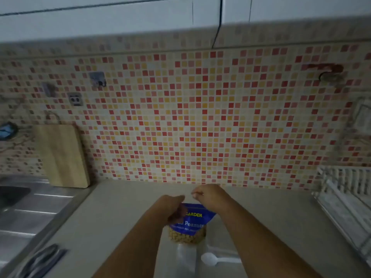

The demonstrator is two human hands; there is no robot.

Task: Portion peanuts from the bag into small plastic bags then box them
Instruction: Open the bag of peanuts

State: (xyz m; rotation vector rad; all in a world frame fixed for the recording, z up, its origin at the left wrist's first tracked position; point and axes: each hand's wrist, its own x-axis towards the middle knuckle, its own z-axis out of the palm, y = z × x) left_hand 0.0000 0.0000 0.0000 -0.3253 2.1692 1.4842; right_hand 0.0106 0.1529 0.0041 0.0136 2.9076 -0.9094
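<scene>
A blue peanut bag (191, 221) with a clear window showing peanuts stands upright on the beige counter (112, 221), near the bottom middle. My left hand (172, 205) grips the bag's top left corner. My right hand (208, 196) pinches the bag's top right edge, fingers closed. In front of the bag lie small clear plastic bags (185, 257) and a white plastic spoon (210, 259). Both forearms reach in from the bottom edge. No box is in view.
A steel sink (26, 207) lies at the left, with a wooden cutting board (62, 155) leaning on the mosaic tile wall. A white dish rack (345, 197) stands at the right. Dark utensils (42, 261) lie at the lower left.
</scene>
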